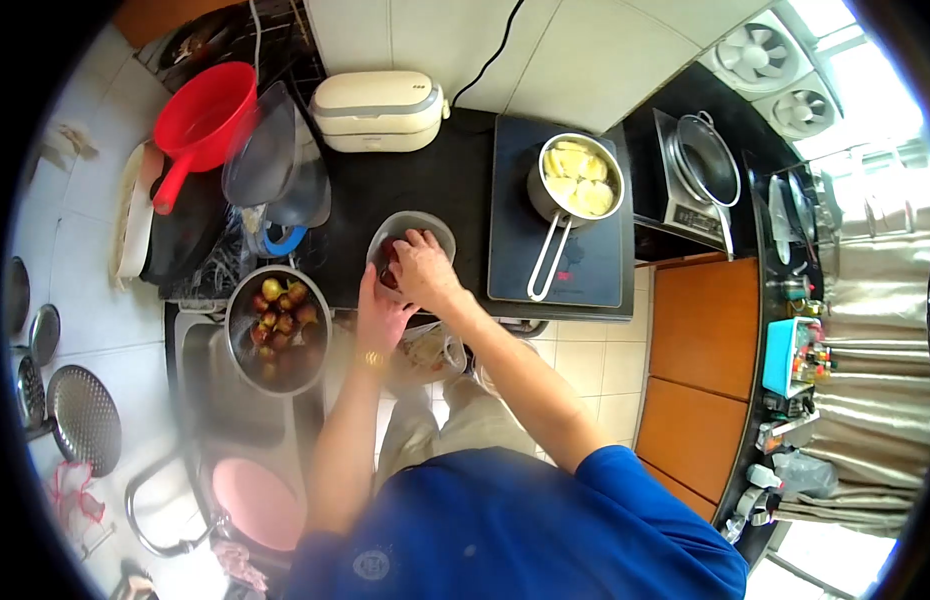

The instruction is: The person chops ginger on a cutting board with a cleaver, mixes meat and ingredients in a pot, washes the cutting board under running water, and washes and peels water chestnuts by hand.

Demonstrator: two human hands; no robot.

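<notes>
A grey bowl sits at the counter's front edge with something dark red inside. My left hand, a gold bracelet at its wrist, grips the bowl's near side. Reaching over the rim, my right hand has its fingers curled down inside the bowl, at the dark red contents; what they pinch is hidden. To the left, a metal bowl holds several round reddish-brown and yellow-green pieces that look like figs.
A saucepan of pale yellow slices stands on the induction cooktop at right. Behind is a cream lunch box. A red pan and clear plastic containers crowd the left. The sink area holds a pink basin.
</notes>
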